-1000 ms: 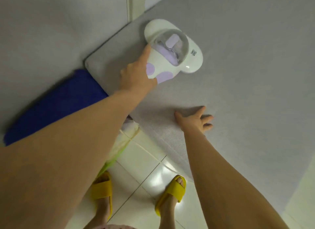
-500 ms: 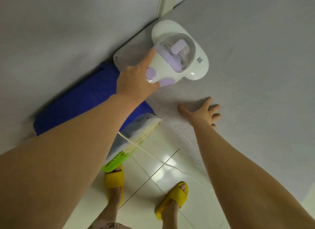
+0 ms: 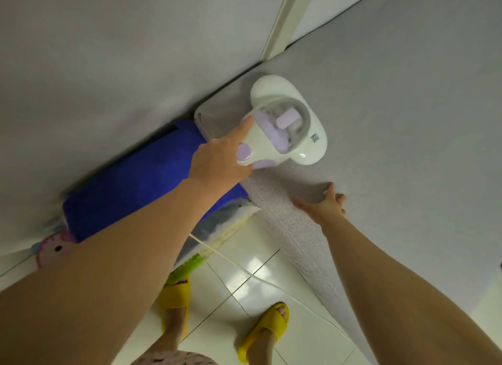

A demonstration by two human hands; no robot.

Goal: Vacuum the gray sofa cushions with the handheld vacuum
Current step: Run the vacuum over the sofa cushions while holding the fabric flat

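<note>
Gray sofa cushion (image 3: 394, 120) filled the view from twelve to four o'clock. Your left hand (image 3: 221, 158) gripped the white handheld vacuum (image 3: 288, 123), flat at the cushion's ten o'clock corner. Your right hand (image 3: 323, 204) pressed fingers-spread on the front edge. Mid-sweep, seemingly; next, steer toward uncovered fabric.

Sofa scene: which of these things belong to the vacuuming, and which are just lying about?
In use: handheld vacuum, gray sofa cushion, left hand gripping the vacuum, right hand flat on the cushion.

Lying about: blue cushion, green toy, pink plush.
</note>
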